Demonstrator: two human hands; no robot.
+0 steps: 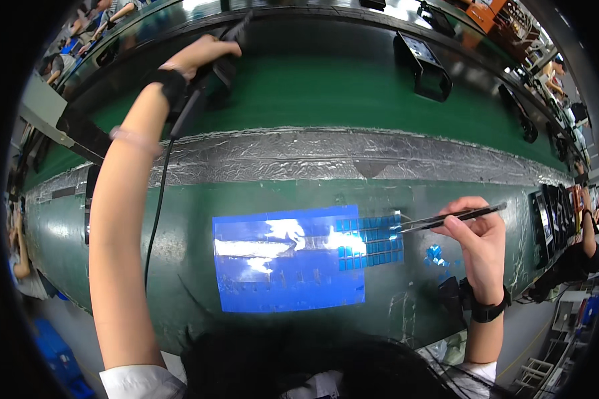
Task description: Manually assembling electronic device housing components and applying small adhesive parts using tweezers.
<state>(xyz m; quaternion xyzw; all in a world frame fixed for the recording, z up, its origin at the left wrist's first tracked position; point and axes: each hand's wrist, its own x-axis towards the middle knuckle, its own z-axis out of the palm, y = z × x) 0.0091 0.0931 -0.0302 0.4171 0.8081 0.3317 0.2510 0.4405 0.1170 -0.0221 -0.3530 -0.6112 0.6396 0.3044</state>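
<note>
My left hand (203, 54) is stretched far forward over the green belt, closed on a dark device (223, 70) that is blurred and partly hidden under the fingers. Between the fingers of my right hand (476, 233) is a pair of tweezers (419, 223). Its tips reach the right edge of a clear sheet bearing rows of small blue stickers (385, 247). That sheet overlaps a shiny blue sheet (293, 292) lying on the green workbench. Loose blue pieces (434, 254) lie on the bench beside my right hand.
A silvery taped strip (266, 156) separates the bench from the green belt (313, 86). Farther right on the belt stands a black frame-shaped device (424, 68). Several black devices (554, 219) line the bench's right end. A black cable (156, 229) runs beside my left forearm. Other people sit along both sides.
</note>
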